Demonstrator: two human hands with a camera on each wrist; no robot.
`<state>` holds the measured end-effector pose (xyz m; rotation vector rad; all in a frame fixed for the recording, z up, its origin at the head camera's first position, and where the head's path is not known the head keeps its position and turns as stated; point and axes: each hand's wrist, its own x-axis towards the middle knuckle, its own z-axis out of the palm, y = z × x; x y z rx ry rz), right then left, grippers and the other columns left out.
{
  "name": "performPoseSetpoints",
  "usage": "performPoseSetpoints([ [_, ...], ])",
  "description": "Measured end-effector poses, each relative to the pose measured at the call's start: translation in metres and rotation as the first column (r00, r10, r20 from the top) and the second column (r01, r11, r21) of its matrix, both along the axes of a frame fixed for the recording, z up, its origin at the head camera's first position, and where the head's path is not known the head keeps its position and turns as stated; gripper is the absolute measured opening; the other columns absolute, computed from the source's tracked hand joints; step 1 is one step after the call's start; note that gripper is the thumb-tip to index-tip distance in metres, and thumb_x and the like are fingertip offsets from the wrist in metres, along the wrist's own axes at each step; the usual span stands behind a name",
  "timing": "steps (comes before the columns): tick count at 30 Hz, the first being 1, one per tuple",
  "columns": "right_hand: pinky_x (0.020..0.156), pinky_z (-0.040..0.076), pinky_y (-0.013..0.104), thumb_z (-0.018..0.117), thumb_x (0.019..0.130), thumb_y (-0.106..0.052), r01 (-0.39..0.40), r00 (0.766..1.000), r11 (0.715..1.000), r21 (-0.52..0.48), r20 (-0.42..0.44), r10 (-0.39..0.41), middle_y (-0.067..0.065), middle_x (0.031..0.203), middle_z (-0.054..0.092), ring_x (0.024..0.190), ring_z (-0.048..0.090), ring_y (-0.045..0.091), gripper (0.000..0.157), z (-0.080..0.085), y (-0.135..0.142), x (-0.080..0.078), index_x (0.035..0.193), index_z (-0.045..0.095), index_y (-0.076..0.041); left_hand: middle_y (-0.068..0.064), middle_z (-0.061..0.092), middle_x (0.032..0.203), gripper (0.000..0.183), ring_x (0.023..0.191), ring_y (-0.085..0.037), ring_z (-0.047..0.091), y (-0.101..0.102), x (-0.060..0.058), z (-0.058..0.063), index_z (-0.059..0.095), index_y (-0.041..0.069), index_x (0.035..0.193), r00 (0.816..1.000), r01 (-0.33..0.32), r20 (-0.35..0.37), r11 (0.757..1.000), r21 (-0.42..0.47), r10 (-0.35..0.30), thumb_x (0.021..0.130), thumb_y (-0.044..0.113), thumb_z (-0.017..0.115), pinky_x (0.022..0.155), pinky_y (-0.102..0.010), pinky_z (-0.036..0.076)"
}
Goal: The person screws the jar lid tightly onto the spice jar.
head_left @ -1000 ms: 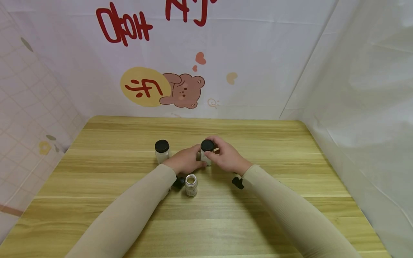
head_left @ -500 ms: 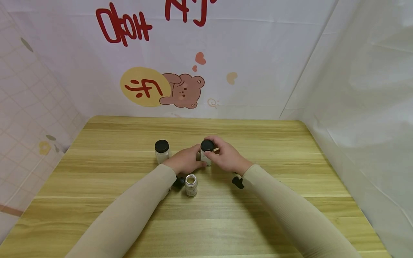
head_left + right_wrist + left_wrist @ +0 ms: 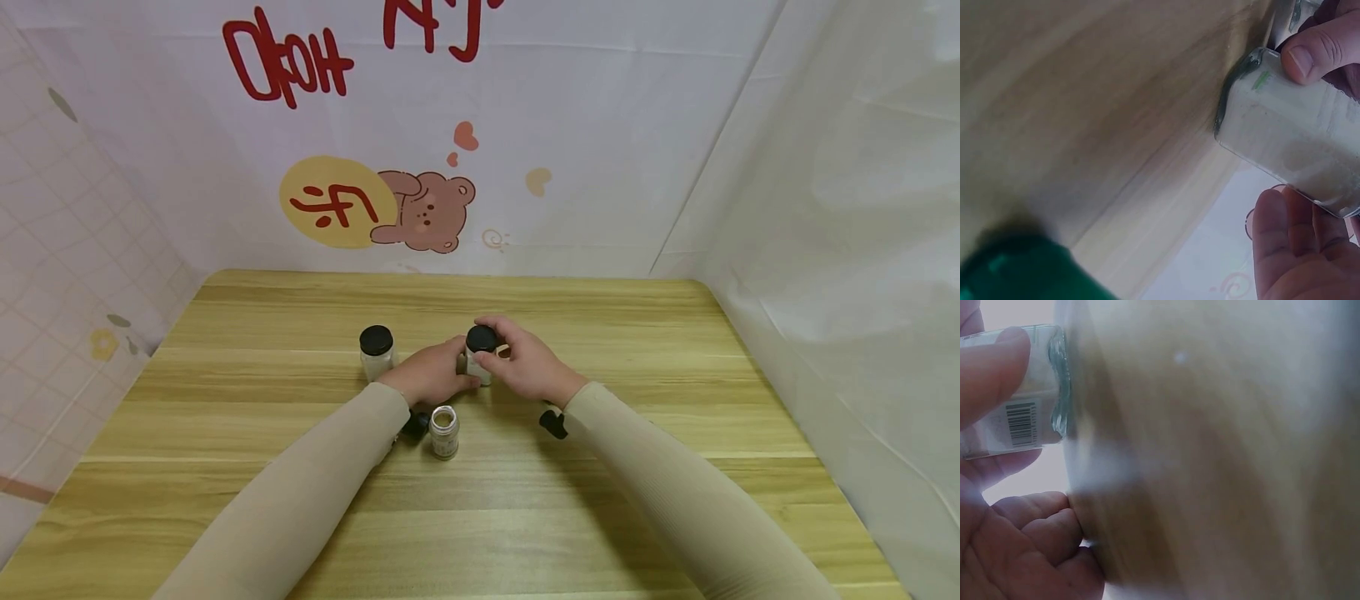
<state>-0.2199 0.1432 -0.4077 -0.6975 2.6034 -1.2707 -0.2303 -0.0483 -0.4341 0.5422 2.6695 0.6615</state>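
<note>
A clear glass jar [image 3: 480, 367] with a black lid [image 3: 482, 337] stands upright near the middle of the wooden table. My left hand [image 3: 433, 372] grips its body, and the left thumb lies against the glass in the left wrist view, beside a barcode label [image 3: 1022, 424]. From the other side, my right hand [image 3: 528, 367] holds the lid, thumb on the near edge and fingers behind. The right wrist view shows pale contents in the jar [image 3: 1285, 125]. Nearer me is an uncapped small jar [image 3: 444, 437]. A second black-lidded jar [image 3: 377, 354] stands left, partly behind my left wrist.
Behind the right hand, a reddish-brown round thing [image 3: 505, 353] shows only partly. A blurred green object [image 3: 1029, 272] fills a lower corner of the right wrist view. The wooden table [image 3: 525, 525] meets white printed sheeting [image 3: 600, 200] at the back and sides.
Both hands stay on the black-lidded jar, with at most a very slight shift of the right fingers. The other jars have not moved.
</note>
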Motion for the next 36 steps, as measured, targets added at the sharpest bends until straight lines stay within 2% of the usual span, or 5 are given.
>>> performPoseSetpoints([
  [8,0.083,0.049,0.03,0.059,0.09,-0.034,0.011,1.0,1.0,0.008,-0.005,-0.011,-0.008,0.114,0.056,0.1,0.055,0.01,0.034,0.0012,-0.0011,0.0006,0.122,0.047,-0.028,0.001,0.055,0.128,0.061,0.117,-0.02,0.052,-0.0002,0.0004,-0.0002,0.036,0.035,0.134,1.0,0.002,-0.003,1.0,0.019,-0.002,0.082,0.053,0.062,0.096,-0.042,0.043],
  [17,0.089,0.048,0.036,0.057,0.091,-0.035,-0.025,1.0,0.999,0.033,-0.009,0.025,-0.002,0.123,0.054,0.107,0.055,0.014,0.044,0.0047,0.0009,0.0001,0.132,0.043,-0.024,0.001,0.055,0.128,0.06,0.117,-0.02,0.052,0.0002,0.0007,0.0003,0.036,0.035,0.134,1.0,0.001,0.004,1.0,0.017,-0.001,0.083,0.053,0.062,0.096,-0.043,0.043],
  [26,0.087,0.047,0.032,0.056,0.092,-0.034,-0.02,0.999,0.999,0.049,-0.036,0.022,-0.008,0.113,0.056,0.105,0.053,0.008,0.034,0.0043,-0.0002,0.0004,0.124,0.046,-0.026,0.002,0.058,0.119,0.061,0.11,-0.019,0.055,-0.0009,-0.0004,-0.0013,0.035,0.035,0.134,1.0,0.008,0.001,1.0,0.012,-0.008,0.083,0.054,0.061,0.092,-0.042,0.045],
  [32,0.09,0.048,0.038,0.056,0.092,-0.032,-0.037,0.999,0.997,0.065,-0.03,0.039,-0.005,0.116,0.056,0.108,0.054,0.01,0.041,0.0046,0.0017,-0.0007,0.13,0.043,-0.024,0.002,0.059,0.114,0.06,0.106,-0.018,0.056,-0.0002,0.0005,-0.0005,0.036,0.034,0.134,1.0,0.012,0.0,1.0,0.017,-0.012,0.083,0.053,0.061,0.091,-0.041,0.045],
  [36,0.091,0.047,0.039,0.056,0.092,-0.032,-0.033,0.999,0.997,0.07,-0.033,0.035,-0.007,0.116,0.056,0.108,0.053,0.009,0.037,0.0044,0.0014,-0.0011,0.127,0.045,-0.027,0.002,0.059,0.114,0.062,0.106,-0.017,0.056,0.0,0.001,-0.0004,0.035,0.035,0.135,1.0,0.006,-0.006,1.0,0.011,-0.006,0.083,0.053,0.062,0.091,-0.041,0.045],
])
